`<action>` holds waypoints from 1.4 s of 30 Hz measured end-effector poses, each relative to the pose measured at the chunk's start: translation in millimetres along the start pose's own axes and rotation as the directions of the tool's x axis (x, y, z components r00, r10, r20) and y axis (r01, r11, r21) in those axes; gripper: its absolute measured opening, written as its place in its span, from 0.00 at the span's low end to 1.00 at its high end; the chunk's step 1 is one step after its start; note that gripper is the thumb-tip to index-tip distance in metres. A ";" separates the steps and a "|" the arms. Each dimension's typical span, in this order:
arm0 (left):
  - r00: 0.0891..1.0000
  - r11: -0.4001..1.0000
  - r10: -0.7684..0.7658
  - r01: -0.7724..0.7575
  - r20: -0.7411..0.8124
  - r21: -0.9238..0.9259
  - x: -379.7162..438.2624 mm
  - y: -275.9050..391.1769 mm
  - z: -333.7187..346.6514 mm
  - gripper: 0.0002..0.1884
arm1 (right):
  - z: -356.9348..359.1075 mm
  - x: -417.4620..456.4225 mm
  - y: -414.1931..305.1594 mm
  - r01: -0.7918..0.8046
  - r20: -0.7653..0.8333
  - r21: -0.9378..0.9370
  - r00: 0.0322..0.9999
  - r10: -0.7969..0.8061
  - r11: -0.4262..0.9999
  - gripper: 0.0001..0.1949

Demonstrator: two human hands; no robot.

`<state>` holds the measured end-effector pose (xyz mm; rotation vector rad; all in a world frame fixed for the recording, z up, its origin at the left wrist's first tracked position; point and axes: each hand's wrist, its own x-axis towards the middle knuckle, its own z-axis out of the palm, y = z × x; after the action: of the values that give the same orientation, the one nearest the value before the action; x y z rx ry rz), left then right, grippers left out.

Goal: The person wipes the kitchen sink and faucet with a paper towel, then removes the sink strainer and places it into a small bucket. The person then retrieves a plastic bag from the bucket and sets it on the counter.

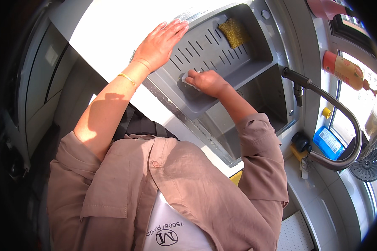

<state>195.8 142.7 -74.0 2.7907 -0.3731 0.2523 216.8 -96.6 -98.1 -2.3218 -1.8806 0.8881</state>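
My right hand (pixel 207 82) presses a small white cloth or pad (pixel 188 79) against the floor of a grey slotted drain basket (pixel 183 98), near its near end. The basket sits over part of a dark sink (pixel 260 94). A yellow-green scouring sponge (pixel 234 33) lies at the basket's far end. My left hand (pixel 158 45) rests with its fingers extended over the basket's left edge, beside the sunlit white counter (pixel 113 28), with nothing seen in it. Its palm is hidden from view.
A curved metal faucet (pixel 336 97) arches at the right of the sink. Behind it stand an orange pump bottle (pixel 344 70), a blue bottle (pixel 328 142) and a small yellow cap (pixel 326 113). A round dark strainer (pixel 367 164) is by the window; a pink bottle (pixel 325 8) is at top right.
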 end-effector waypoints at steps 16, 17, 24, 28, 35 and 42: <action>1.000 1.000 -0.012 0.012 0.017 0.006 -1.7 -0.7 2.9 0.33 | -6.0 32.6 0.4 -0.118 -0.414 0.458 0.849 0.329 0.881 0.11; 1.000 1.000 -0.015 0.015 0.008 0.008 -2.7 -1.1 4.1 0.33 | -9.3 36.0 -2.7 -0.098 -0.438 0.428 0.847 0.301 0.899 0.11; 1.000 1.000 -0.001 0.001 0.021 0.017 -0.3 0.0 1.1 0.32 | 17.8 42.6 -12.4 -0.068 -0.303 0.262 0.941 0.149 0.963 0.10; 1.000 1.000 0.001 -0.001 0.010 0.003 -1.2 -1.1 1.9 0.33 | 33.2 24.3 -15.4 0.013 -0.274 0.184 0.961 0.038 0.983 0.10; 1.000 1.000 0.007 -0.007 0.005 0.004 -2.1 -2.5 3.0 0.32 | 43.7 -6.1 -6.0 0.068 -0.017 0.207 0.998 -0.066 0.976 0.08; 1.000 1.000 0.002 -0.002 0.004 -0.006 -0.3 -1.6 2.5 0.33 | 24.1 7.2 -31.4 -0.221 0.394 0.053 0.900 0.184 0.974 0.09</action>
<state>196.3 143.4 -76.8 2.7854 -0.3772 0.2461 179.0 -89.4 -109.8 -2.4573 -1.6760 1.5280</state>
